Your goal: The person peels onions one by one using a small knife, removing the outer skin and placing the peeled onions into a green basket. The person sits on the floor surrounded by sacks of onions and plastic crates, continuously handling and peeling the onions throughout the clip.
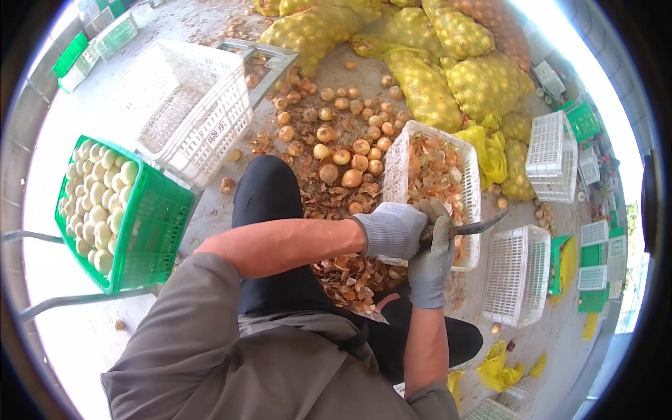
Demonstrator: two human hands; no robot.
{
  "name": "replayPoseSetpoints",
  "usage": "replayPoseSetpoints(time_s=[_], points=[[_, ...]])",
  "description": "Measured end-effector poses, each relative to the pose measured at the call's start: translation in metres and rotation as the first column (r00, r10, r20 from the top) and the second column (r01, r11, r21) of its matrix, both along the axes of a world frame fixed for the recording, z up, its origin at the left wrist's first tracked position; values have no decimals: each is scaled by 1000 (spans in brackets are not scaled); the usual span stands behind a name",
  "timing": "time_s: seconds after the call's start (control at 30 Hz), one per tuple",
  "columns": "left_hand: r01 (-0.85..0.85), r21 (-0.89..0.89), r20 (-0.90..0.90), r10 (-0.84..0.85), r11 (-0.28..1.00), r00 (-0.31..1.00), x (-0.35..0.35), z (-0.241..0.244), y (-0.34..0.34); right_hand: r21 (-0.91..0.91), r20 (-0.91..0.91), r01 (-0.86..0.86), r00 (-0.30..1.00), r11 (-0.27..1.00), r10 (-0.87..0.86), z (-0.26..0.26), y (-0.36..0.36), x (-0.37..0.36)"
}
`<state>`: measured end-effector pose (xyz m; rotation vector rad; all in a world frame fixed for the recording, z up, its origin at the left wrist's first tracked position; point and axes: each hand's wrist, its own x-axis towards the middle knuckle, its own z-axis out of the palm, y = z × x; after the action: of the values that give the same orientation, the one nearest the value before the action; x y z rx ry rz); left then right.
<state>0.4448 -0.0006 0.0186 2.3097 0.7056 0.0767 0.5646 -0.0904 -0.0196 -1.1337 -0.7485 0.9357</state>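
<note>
My left hand (394,230), in a grey work glove, reaches across from the left and meets my right hand above the near side of a white plastic crate (475,210). My right hand (433,260), gloved too, is closed on a knife with a curved blade (480,226) that points right; part of its dark handle shows between the hands. The fingers of my left hand are curled close to the handle, and whether they hold anything is hidden. Onion skins (433,168) fill much of the crate. Unpeeled onions (352,178) and loose skins lie on the floor left of it.
A green crate of peeled onions (152,236) stands at left on a metal frame, beside an empty white crate (210,126). Yellow mesh sacks of onions (425,89) are piled ahead. More white crates (517,273) stand at right, near yellow sacks (499,367) on the floor.
</note>
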Motion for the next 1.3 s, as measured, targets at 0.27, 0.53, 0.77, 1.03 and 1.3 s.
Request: replayPoseSetpoints(time_s=[0.27, 0.53, 0.77, 1.03, 1.3], points=[[-629, 132, 674, 396, 766, 623, -179, 12, -64, -102, -220, 42, 973, 994, -64, -20, -11, 71], [-998, -50, -210, 977, -39, -28, -398, -332, -108, -298, -241, 117, 951, 947, -193, -74, 5, 117], [-973, -53, -582, 799, -223, -151, -422, -515, -138, -507, 221, 234, 966, 829, -136, -171, -17, 133], [-849, -465, -601, 794, -253, 92, -356, -548, -68, -708, 286, 287, 952, 645, -110, -189, 37, 58], [-951, -137, -262, 916, 275, 303, -272, -431, 15, -742, 67, 166, 982, 649, -175, -169, 81, -1]])
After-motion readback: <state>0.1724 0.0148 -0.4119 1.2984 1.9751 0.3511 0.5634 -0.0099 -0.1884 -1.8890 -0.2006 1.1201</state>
